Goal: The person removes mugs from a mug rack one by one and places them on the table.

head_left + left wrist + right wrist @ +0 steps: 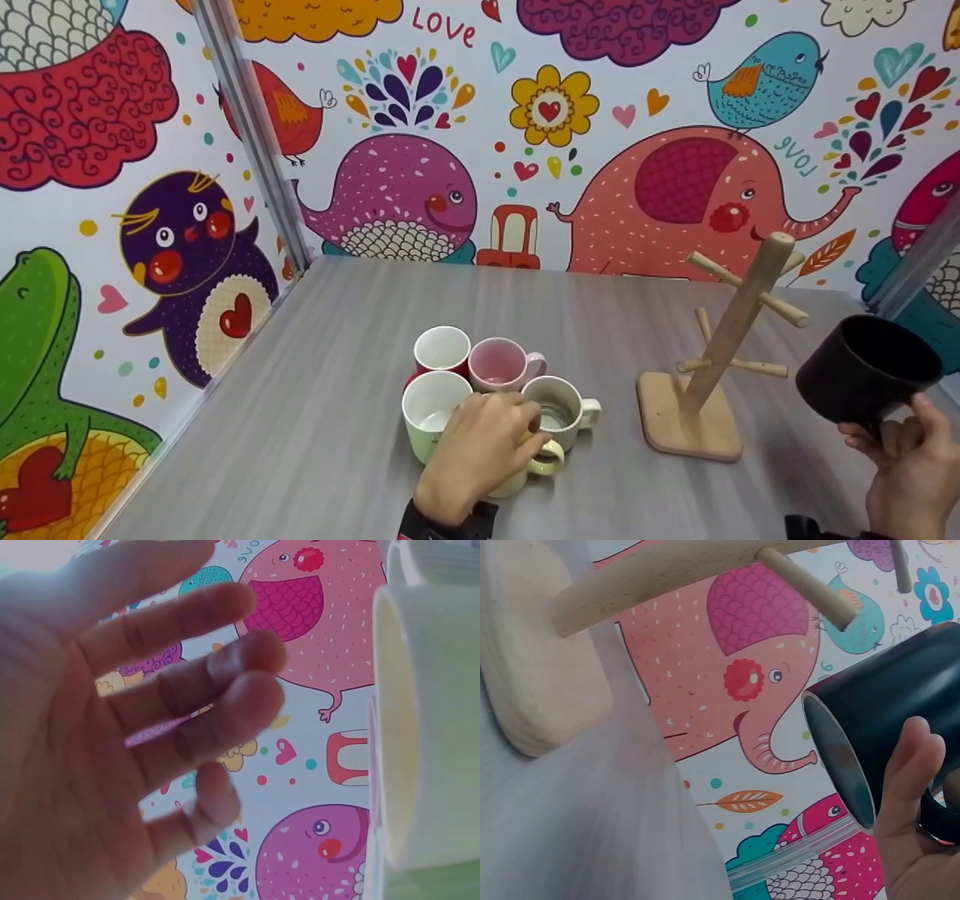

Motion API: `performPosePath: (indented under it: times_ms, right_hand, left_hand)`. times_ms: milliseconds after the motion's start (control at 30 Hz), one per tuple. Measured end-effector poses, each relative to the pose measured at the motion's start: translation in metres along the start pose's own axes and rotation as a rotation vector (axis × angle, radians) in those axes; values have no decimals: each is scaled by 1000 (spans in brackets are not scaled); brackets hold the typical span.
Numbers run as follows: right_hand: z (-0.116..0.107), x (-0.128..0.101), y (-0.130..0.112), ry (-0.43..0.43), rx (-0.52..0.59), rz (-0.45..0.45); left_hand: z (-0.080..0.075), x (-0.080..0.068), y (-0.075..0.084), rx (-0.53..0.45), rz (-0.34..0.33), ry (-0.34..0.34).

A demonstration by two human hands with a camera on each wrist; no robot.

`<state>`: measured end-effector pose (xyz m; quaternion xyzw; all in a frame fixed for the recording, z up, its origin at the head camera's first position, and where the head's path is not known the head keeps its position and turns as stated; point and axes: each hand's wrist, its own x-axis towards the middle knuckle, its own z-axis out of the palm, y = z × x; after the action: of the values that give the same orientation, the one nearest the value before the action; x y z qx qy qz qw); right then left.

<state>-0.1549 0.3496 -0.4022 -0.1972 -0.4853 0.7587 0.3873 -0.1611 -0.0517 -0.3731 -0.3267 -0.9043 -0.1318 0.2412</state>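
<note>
At the right side, my right hand (911, 465) grips a black mug (862, 375) by its handle. The mug is held above the table, tilted, its mouth facing up in the head view. My left hand (484, 450) hovers over a cluster of mugs, and its fingers are loosely bent with nothing between them in the left wrist view. Beneath it a pale yellow mug (510, 486) is mostly hidden. Around it stand a light green mug (420, 439), a grey-white mug (577, 427), a pink mug (499, 364) and a red mug with a white inside (442, 349).
Between the mug cluster and my right hand stands a wooden mug tree (724, 345) with several pegs on a square base (686, 435); its pegs are bare. Printed wall panels (495, 172) border the grey table (337, 360) at the back and left.
</note>
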Motion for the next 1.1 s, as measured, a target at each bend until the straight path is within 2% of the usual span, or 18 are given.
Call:
performPosePath:
  times_ms: [200,467,767,833,1000,1100]
  right_hand:
    - [-3,-1,-9,-52,124,3]
    - [-3,-1,-12,-55,34,-19]
    - [-4,-4,-19,-134,73,-95]
    - [-4,-5,-21,-144,53,-105]
    - [-7,-4,-27,-154,-22,-27]
    - [-9,-2,-30,-182,-7,28]
  left_hand:
    - [1,1,-1,-5,-1,4]
    - [2,1,0,-10,0,9]
    - [1,2,0,-9,2,2]
    - [1,2,0,-7,4,0]
    - [1,2,0,3,8,0]
    - [1,1,0,8,8,0]
